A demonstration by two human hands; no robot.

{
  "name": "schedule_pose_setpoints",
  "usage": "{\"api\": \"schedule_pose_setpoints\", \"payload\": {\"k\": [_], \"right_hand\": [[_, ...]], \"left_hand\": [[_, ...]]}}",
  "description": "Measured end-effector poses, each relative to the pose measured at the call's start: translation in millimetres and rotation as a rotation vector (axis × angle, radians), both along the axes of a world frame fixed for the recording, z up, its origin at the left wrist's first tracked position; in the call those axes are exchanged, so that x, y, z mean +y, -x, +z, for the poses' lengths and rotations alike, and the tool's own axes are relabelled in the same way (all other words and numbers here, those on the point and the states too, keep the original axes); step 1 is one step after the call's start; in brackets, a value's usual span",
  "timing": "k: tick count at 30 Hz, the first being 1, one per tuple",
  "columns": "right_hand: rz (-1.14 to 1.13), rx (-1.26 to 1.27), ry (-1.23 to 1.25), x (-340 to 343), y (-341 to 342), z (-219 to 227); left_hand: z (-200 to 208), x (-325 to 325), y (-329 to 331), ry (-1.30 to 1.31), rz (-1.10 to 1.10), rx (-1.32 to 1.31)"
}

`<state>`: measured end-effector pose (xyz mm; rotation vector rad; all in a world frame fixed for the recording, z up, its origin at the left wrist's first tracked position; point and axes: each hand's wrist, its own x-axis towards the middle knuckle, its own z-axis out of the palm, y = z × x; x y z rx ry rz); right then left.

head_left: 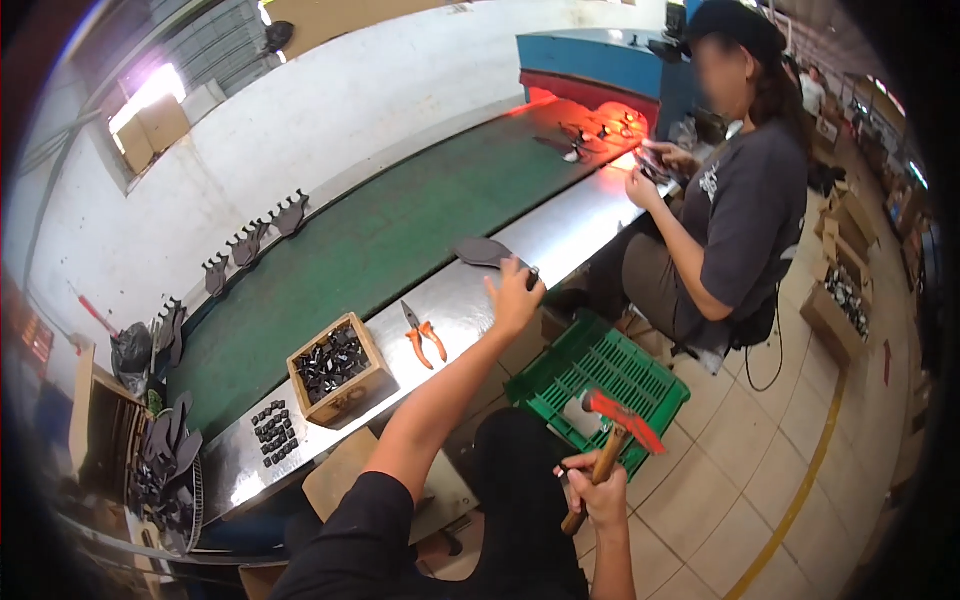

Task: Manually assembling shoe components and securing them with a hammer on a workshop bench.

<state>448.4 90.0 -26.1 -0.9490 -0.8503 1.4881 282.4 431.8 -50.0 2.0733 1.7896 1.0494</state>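
Note:
My left hand (517, 298) reaches out over the metal strip of the bench, its fingers curled about the near end of a dark grey shoe sole (484, 251). A small dark part shows by the fingertips; I cannot make out its kind. My right hand (598, 494), low in front of me, grips the wooden handle of a hammer (612, 450) with a red head. Something small and dark with a pale spot shows at its fingers. Orange-handled pliers (423, 335) lie on the metal left of my left hand, near a wooden box (374, 372) of small black pieces.
Small black pieces (275, 433) lie in rows beside the box. A green belt (330, 275) runs behind, with dark soles (245, 243) along its far edge. A green crate (655, 385) stands on the floor. At right a co-worker (745, 190) sits handling something near a red-lit machine (590, 75).

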Motion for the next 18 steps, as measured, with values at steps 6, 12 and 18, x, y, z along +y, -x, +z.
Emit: {"api": "schedule_pose_setpoints", "payload": {"k": [6,12,18], "right_hand": [[-0.027,0.023,-0.031,10,9,7],[0.084,0.064,-0.3,28,46,45],[0.366,0.078,-0.474,34,123,79]], "left_hand": [[78,-66,63,-0.313,-0.189,0.358],[180,-216,193,-0.499,0.118,0.113],[117,-359,250,-0.05,0.2,-0.371]]}}
